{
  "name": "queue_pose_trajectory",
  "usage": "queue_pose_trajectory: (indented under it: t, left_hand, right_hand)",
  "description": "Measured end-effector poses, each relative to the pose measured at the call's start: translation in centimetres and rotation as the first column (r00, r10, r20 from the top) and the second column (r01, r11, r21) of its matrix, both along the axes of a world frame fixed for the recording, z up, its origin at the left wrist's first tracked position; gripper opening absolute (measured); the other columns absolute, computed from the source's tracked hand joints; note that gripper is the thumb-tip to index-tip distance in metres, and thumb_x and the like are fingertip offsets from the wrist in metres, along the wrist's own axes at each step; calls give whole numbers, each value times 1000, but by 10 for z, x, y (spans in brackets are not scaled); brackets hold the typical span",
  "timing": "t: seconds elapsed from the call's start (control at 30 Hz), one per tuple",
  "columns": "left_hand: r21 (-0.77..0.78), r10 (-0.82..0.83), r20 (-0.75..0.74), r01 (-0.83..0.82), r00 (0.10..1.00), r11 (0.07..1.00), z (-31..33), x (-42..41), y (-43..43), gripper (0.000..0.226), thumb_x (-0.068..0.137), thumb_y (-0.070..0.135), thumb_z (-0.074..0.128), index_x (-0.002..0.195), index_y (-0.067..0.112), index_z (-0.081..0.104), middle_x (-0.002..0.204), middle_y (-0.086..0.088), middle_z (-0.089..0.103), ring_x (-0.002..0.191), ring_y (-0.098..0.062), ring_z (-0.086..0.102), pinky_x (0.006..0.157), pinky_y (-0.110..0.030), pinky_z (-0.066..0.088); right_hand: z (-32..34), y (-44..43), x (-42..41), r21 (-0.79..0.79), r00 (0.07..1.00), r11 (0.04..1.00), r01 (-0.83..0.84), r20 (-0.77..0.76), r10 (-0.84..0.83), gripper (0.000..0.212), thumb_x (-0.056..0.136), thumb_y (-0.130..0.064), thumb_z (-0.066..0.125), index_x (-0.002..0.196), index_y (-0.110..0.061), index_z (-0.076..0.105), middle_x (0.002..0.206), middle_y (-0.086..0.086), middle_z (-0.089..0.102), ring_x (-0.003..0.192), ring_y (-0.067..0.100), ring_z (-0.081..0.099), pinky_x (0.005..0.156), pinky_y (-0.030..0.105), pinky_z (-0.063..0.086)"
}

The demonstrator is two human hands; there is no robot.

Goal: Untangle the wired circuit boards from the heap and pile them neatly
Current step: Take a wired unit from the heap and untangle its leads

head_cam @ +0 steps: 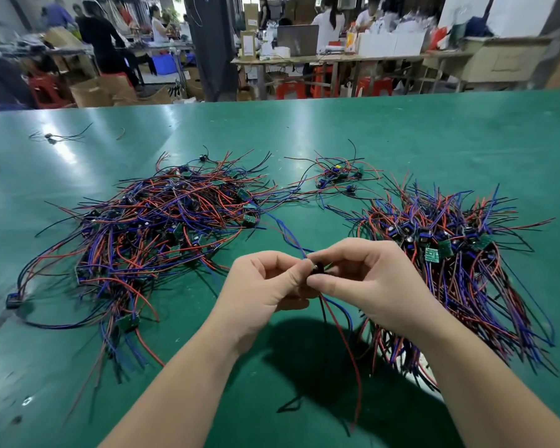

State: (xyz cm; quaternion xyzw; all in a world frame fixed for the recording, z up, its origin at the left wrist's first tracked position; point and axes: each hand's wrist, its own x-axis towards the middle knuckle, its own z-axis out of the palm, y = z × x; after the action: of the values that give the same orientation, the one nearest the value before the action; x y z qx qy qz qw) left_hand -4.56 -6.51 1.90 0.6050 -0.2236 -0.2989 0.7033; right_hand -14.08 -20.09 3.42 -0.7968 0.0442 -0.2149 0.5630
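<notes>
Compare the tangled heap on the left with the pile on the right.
The left heap sprawls, its wires looping every way; in the right pile they mostly run one way, toward the near table edge. Boards lie scattered through the left heap but clustered together in the right pile. Both hold small green circuit boards with red, blue and black wires, on the green table.

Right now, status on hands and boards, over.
Left hand, right hand pinching one wired board. Its blue wire runs toward tangled heap. Pile at right.
</notes>
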Motion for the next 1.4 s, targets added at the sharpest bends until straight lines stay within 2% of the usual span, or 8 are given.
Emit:
queue_pose_trajectory:
  t: [0.13, 0.23, 0.3, 0.47, 0.67, 1.03, 1.17, 1.4]
  left_hand:
    - [53, 124, 77, -128, 989, 990, -2, 3, -1, 5, 81, 17, 71, 78, 13, 72, 75, -3, 74, 67, -14, 70, 59, -23, 54]
    - [266, 268, 614, -515, 742, 815, -11, 22, 6, 9, 84, 19, 68, 82, 27, 71, 92, 11, 70, 78, -9, 63, 80, -25, 48]
    - [362, 134, 801, -649, 584, 669, -16, 33, 12, 22, 82, 24, 65, 102, 30, 67, 118, 7, 59, 101, -16, 57, 100, -34, 39]
    - [613, -57, 769, -708, 637, 350, -28, 47, 20, 59, 85, 32, 57, 141, 28, 36, 155, -14, 16, 144, -32, 9, 116, -47, 5]
    - [537, -60, 834, -779, 549, 325, -25, 57, 31, 45, 88, 18, 53, 133, 23, 50, 144, -6, 36, 129, -29, 35, 108, -44, 23]
    - [501, -40, 863, -845, 503, 186, -24, 69, 43, 44, 85, 19, 57, 122, 44, 57, 130, 0, 49, 123, -29, 34, 111, -48, 12]
    - [485, 8, 866, -844, 500, 232, -19, 68, 41, 33, 85, 29, 60, 118, 33, 62, 124, -3, 52, 122, -29, 38, 110, -49, 10]
    - [48, 421, 877, -914, 232, 402, -7, 74, 48, 40, 80, 5, 58, 118, 14, 62, 122, -8, 55, 117, -20, 45, 94, -41, 28]
  right_hand:
    - [6, -8, -1, 43, 953, 971, 236, 186, -240, 22, 72, -6, 79, 88, -21, 74, 79, -1, 73, 67, 12, 65, 68, 26, 54]
    - [15, -34, -12, -88, 767, 801, 592, 367, -527, 21, 77, -14, 78, 95, -23, 71, 86, 3, 70, 77, 20, 66, 74, 30, 53]
    - [17, -53, -18, -200, 695, 671, 714, 324, -642, 21, 79, -20, 76, 100, -20, 72, 92, 6, 68, 84, 22, 65, 81, 30, 50]
    - [13, -67, -19, -445, 666, 567, 693, 95, -740, 35, 82, -19, 70, 116, -13, 67, 115, 10, 59, 115, 22, 50, 97, 24, 33]
    - [11, -50, -13, -389, 720, 632, 670, 131, -682, 24, 83, -13, 66, 105, -20, 70, 102, -3, 52, 101, 16, 53, 87, 15, 31]
    - [9, -47, -10, -298, 724, 669, 681, 138, -676, 24, 83, -10, 62, 95, -30, 68, 104, -2, 54, 96, 11, 54, 88, 27, 42]
    - [8, -47, -9, -282, 730, 680, 677, 133, -671, 25, 83, -10, 62, 95, -30, 67, 104, -1, 54, 97, 13, 55, 89, 30, 45]
    - [6, -40, -7, -270, 697, 643, 717, 270, -664, 26, 80, -3, 62, 93, -24, 69, 99, -2, 55, 91, 4, 50, 77, 1, 33]
